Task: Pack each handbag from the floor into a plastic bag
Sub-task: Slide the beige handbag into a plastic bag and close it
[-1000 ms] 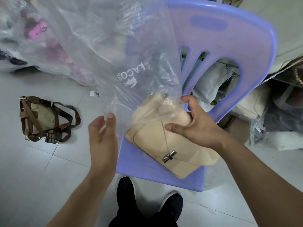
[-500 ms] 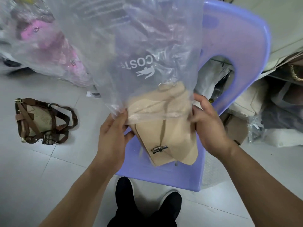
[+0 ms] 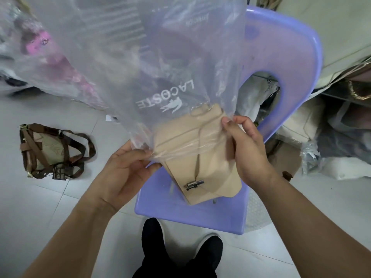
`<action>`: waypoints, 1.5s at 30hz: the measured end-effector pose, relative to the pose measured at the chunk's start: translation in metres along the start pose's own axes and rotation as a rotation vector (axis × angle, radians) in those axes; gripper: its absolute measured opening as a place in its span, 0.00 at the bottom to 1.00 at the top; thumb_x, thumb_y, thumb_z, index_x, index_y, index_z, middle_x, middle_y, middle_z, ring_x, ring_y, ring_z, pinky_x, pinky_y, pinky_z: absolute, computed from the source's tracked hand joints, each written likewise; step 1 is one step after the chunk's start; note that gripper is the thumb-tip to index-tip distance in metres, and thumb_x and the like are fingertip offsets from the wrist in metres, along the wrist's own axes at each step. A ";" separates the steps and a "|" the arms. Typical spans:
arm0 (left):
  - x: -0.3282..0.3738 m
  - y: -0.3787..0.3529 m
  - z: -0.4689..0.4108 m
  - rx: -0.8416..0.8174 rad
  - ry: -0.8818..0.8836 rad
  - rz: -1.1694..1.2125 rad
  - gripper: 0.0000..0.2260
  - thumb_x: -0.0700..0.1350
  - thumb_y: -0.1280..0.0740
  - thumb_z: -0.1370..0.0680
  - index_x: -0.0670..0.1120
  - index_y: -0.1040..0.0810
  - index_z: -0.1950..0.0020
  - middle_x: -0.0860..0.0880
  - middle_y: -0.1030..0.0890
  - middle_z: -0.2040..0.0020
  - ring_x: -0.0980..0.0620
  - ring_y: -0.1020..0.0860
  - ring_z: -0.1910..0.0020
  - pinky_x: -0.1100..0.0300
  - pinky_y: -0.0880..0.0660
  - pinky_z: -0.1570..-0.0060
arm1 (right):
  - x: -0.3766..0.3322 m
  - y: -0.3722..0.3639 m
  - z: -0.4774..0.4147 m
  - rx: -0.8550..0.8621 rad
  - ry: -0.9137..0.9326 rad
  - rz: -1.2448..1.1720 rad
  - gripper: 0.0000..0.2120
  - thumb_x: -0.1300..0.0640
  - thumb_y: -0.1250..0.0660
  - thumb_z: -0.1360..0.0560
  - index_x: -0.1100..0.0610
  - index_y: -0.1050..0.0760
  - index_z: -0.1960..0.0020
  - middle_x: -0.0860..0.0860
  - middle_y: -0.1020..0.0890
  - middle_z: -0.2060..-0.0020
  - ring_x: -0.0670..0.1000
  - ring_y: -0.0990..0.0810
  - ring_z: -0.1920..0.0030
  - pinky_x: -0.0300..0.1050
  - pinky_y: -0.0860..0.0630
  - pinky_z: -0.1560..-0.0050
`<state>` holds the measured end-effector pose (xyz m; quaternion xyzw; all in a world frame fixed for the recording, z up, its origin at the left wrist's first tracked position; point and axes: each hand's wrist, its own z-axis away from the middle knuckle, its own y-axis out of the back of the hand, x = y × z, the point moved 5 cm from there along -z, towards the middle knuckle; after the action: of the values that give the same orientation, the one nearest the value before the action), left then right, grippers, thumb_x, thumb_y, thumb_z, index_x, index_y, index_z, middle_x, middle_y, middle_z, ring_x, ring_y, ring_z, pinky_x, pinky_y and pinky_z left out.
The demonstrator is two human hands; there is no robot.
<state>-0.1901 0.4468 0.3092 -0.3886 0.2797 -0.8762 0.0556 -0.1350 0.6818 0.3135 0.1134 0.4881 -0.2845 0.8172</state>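
Note:
A beige handbag (image 3: 210, 173) with a metal clasp stands on the seat of a purple plastic chair (image 3: 192, 213). Its upper half is inside a clear plastic bag (image 3: 160, 57) printed with a white logo, whose mouth faces down toward me. My left hand (image 3: 124, 169) pinches the bag's open edge on the left side. Gripping the right edge of the mouth against the handbag's side is my right hand (image 3: 247, 149). A second handbag (image 3: 50, 151), tan with brown straps, lies on the tiled floor at the left.
Heaps of wrapped goods (image 3: 331, 141) crowd the right side behind the chair. More clear plastic with pink items (image 3: 38, 45) fills the upper left. My black shoes (image 3: 180, 249) stand just in front of the chair. Pale floor tiles (image 3: 40, 217) spread at lower left.
My left hand went from open beside the bag to pinching its mouth. The right hand moved from the handbag's top to the bag's right edge, and the plastic has slid further down over the handbag.

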 end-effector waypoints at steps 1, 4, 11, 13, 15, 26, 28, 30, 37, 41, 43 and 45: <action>-0.001 -0.001 0.001 -0.012 -0.004 0.048 0.13 0.33 0.40 0.25 0.42 0.22 0.44 0.46 0.17 0.55 0.41 0.22 0.42 0.42 0.28 0.33 | 0.001 0.002 -0.003 0.019 -0.004 -0.035 0.09 0.46 0.25 0.32 0.48 0.23 0.58 0.48 0.18 0.60 0.48 0.19 0.57 0.49 0.26 0.48; -0.010 0.006 0.006 0.002 0.019 0.316 0.11 0.44 0.39 0.28 0.43 0.25 0.47 0.46 0.19 0.56 0.43 0.20 0.50 0.44 0.31 0.32 | 0.003 0.001 -0.005 0.049 -0.005 -0.086 0.08 0.47 0.29 0.28 0.52 0.20 0.56 0.48 0.17 0.61 0.48 0.18 0.57 0.47 0.23 0.48; -0.029 0.021 -0.001 0.100 0.109 0.122 0.08 0.35 0.41 0.20 0.41 0.24 0.45 0.44 0.19 0.50 0.49 0.22 0.57 0.54 0.20 0.44 | 0.013 -0.001 -0.008 0.106 -0.020 -0.085 0.11 0.47 0.34 0.22 0.49 0.18 0.60 0.48 0.17 0.62 0.48 0.18 0.56 0.51 0.23 0.42; -0.020 0.023 -0.004 0.186 0.064 -0.092 0.10 0.31 0.41 0.20 0.39 0.23 0.46 0.42 0.17 0.50 0.46 0.18 0.52 0.54 0.18 0.49 | 0.012 0.002 -0.005 0.135 0.011 -0.073 0.10 0.54 0.34 0.20 0.51 0.18 0.58 0.49 0.15 0.59 0.48 0.17 0.55 0.49 0.22 0.43; -0.008 0.027 -0.007 0.293 -0.007 -0.221 0.11 0.31 0.40 0.19 0.40 0.20 0.56 0.45 0.16 0.56 0.48 0.17 0.55 0.57 0.17 0.54 | 0.013 0.002 -0.002 0.131 0.019 -0.071 0.10 0.57 0.33 0.21 0.52 0.18 0.60 0.52 0.16 0.59 0.50 0.18 0.57 0.49 0.21 0.48; -0.021 0.022 -0.028 0.320 0.115 -0.155 0.09 0.44 0.39 0.21 0.45 0.21 0.55 0.42 0.25 0.62 0.42 0.28 0.62 0.55 0.27 0.56 | 0.018 0.004 0.010 0.197 -0.022 -0.066 0.14 0.62 0.34 0.22 0.53 0.20 0.66 0.45 0.21 0.72 0.46 0.23 0.68 0.42 0.26 0.61; -0.034 0.021 -0.019 0.335 0.155 -0.215 0.10 0.38 0.42 0.20 0.43 0.24 0.57 0.42 0.32 0.67 0.48 0.34 0.72 0.57 0.25 0.63 | 0.019 0.005 0.005 0.210 -0.051 -0.068 0.09 0.62 0.33 0.22 0.56 0.17 0.59 0.50 0.16 0.65 0.50 0.19 0.61 0.49 0.22 0.54; -0.048 0.020 -0.004 0.371 0.158 -0.280 0.11 0.33 0.43 0.19 0.42 0.23 0.53 0.43 0.21 0.64 0.52 0.24 0.71 0.55 0.21 0.56 | 0.018 0.004 0.001 0.190 -0.063 -0.055 0.09 0.63 0.33 0.22 0.57 0.16 0.57 0.52 0.15 0.63 0.51 0.18 0.61 0.49 0.20 0.54; -0.066 0.039 0.011 0.432 0.255 -0.267 0.15 0.32 0.42 0.18 0.45 0.22 0.39 0.43 0.17 0.41 0.42 0.19 0.44 0.48 0.20 0.47 | 0.010 0.001 -0.008 0.007 -0.094 0.022 0.12 0.69 0.35 0.23 0.58 0.17 0.46 0.52 0.13 0.54 0.49 0.17 0.59 0.41 0.22 0.58; -0.082 0.028 0.019 0.367 0.334 0.037 0.18 0.38 0.49 0.17 0.46 0.23 0.36 0.45 0.17 0.40 0.44 0.19 0.41 0.47 0.24 0.41 | 0.010 0.009 -0.006 0.045 -0.103 -0.020 0.15 0.72 0.39 0.23 0.60 0.17 0.47 0.52 0.14 0.59 0.48 0.19 0.64 0.40 0.23 0.63; -0.089 0.025 0.020 0.364 0.302 0.044 0.16 0.38 0.49 0.15 0.43 0.25 0.35 0.46 0.17 0.40 0.48 0.17 0.47 0.51 0.20 0.47 | 0.013 0.010 -0.002 0.034 -0.108 -0.013 0.15 0.72 0.40 0.21 0.58 0.17 0.53 0.50 0.15 0.66 0.46 0.20 0.69 0.37 0.25 0.70; -0.090 0.022 0.020 0.387 0.236 0.005 0.13 0.40 0.46 0.15 0.47 0.23 0.41 0.50 0.16 0.46 0.50 0.17 0.51 0.52 0.20 0.48 | 0.012 0.010 -0.002 0.033 -0.083 0.053 0.18 0.72 0.41 0.21 0.56 0.18 0.58 0.48 0.17 0.70 0.45 0.21 0.72 0.36 0.27 0.72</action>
<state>-0.1167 0.4476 0.2495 -0.2647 0.1117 -0.9528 0.0981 -0.1264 0.6866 0.3008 0.1279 0.4460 -0.2753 0.8420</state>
